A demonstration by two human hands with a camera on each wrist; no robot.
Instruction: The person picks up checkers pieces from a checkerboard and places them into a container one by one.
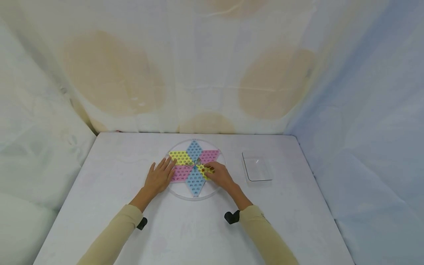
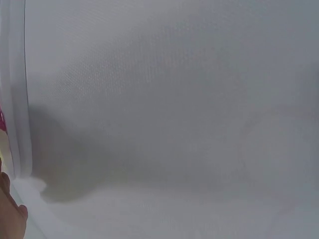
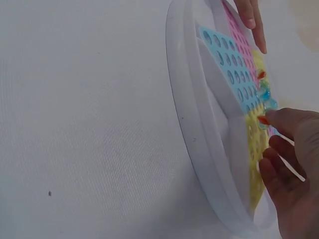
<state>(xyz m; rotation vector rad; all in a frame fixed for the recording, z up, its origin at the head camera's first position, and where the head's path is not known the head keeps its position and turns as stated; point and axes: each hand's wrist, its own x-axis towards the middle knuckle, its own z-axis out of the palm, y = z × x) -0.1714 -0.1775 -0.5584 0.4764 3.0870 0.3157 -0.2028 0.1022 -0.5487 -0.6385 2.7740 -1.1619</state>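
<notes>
A round white Chinese checkers board (image 1: 181,190) with yellow, pink and blue star sections lies on the table. Across its left side my left hand (image 1: 159,177) rests with straight, spread fingers. On the right, my right hand (image 1: 220,177) reaches over a yellow section, fingers bent. At its fingertips is a glass marble (image 3: 263,120) with an orange swirl, apparently pinched; the far side of that grip is hidden. Several other glass marbles (image 1: 188,164) sit in a row through the board's centre. In the left wrist view only a sliver of a hand (image 2: 12,214) shows.
A clear rectangular plastic box (image 1: 257,169) stands right of the board on the white table (image 1: 291,206). Curtains (image 1: 205,73) enclose the table at the back and both sides. Dark straps (image 1: 232,217) hang at the wrists.
</notes>
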